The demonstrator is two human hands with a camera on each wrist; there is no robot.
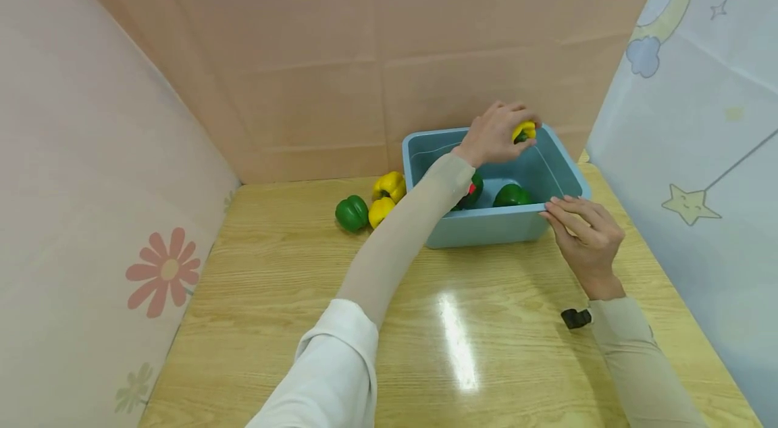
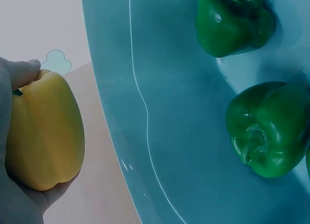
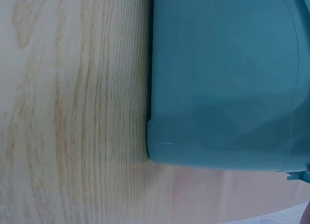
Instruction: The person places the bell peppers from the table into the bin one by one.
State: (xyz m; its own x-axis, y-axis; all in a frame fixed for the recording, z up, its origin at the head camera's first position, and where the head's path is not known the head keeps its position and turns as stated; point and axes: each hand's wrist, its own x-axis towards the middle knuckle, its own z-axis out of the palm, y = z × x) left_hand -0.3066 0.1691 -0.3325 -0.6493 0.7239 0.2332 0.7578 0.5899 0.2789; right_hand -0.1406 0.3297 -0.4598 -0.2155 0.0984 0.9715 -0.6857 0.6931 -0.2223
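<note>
My left hand (image 1: 495,134) holds a yellow bell pepper (image 1: 524,131) up over the far side of a blue plastic bin (image 1: 486,229). In the left wrist view, fingers and thumb wrap the yellow pepper (image 2: 48,132) beside the bin's wall (image 2: 121,103). Inside lie green bell peppers, one (image 1: 512,195) toward the front right and another (image 1: 476,193) partly behind my left forearm, with a small red patch next to it. My right hand (image 1: 586,235) grips the bin's rim at the front right corner; the right wrist view shows mostly the bin's outer side (image 3: 223,78).
Left of the bin, a green pepper (image 1: 352,213) and two yellow peppers (image 1: 389,186) sit on the wooden table (image 1: 273,293). A small black object (image 1: 575,318) is beside my right sleeve. Fabric walls (image 1: 286,63) stand behind and at both sides.
</note>
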